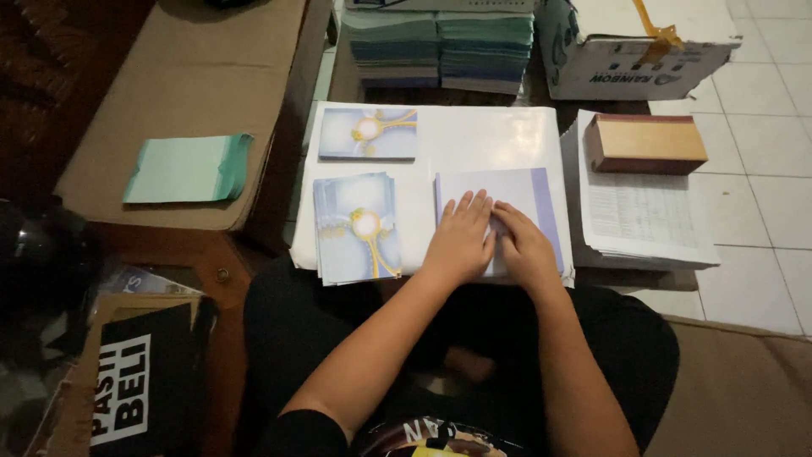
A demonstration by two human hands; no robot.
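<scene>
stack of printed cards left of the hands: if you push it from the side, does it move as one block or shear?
The stack of printed cards would probably shear: its edges are already fanned and uneven. Single cards look thin, so likely light and a bit floppy. The white sheet beneath looks glossy, so sliding seems easy.

Both hands press flat on a pale lavender sheet (524, 196): left hand (461, 239) beside right hand (523, 246), touching. Left of them lies a stack of blue printed cards (355, 227); farther off, another card (368, 134).
</scene>
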